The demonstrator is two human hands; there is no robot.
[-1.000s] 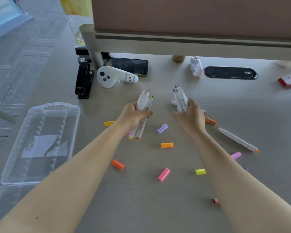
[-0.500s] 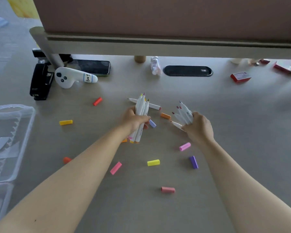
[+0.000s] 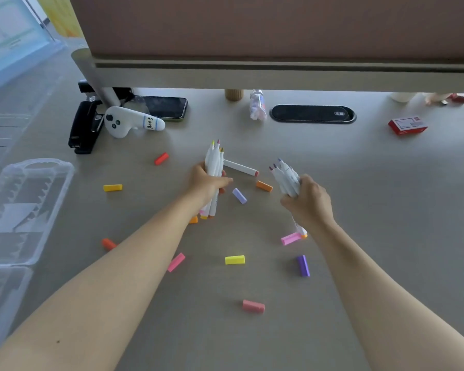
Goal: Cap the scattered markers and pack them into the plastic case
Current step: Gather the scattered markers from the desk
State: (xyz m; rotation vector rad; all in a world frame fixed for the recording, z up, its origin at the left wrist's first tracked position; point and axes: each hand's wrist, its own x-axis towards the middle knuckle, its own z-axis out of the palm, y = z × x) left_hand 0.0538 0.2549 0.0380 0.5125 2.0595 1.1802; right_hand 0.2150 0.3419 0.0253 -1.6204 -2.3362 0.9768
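My left hand (image 3: pixel 208 180) grips a bundle of uncapped markers (image 3: pixel 214 159), my right hand (image 3: pixel 308 202) grips another bundle (image 3: pixel 285 178), caps (image 3: pixel 234 259) lie scattered on the desk (image 3: pixel 386 196), and the case (image 3: pixel 24 210) sits open at left.

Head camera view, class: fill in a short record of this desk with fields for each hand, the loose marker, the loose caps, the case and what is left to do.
Left hand: grips a bundle of uncapped markers, tips up
Right hand: grips a second uncapped bundle
Loose marker: lies on the desk between the hands
Loose caps: scattered, among them yellow, purple, pink
Plastic case: open at far left, no markers visible inside
Left to do: capping and packing, neither yet begun
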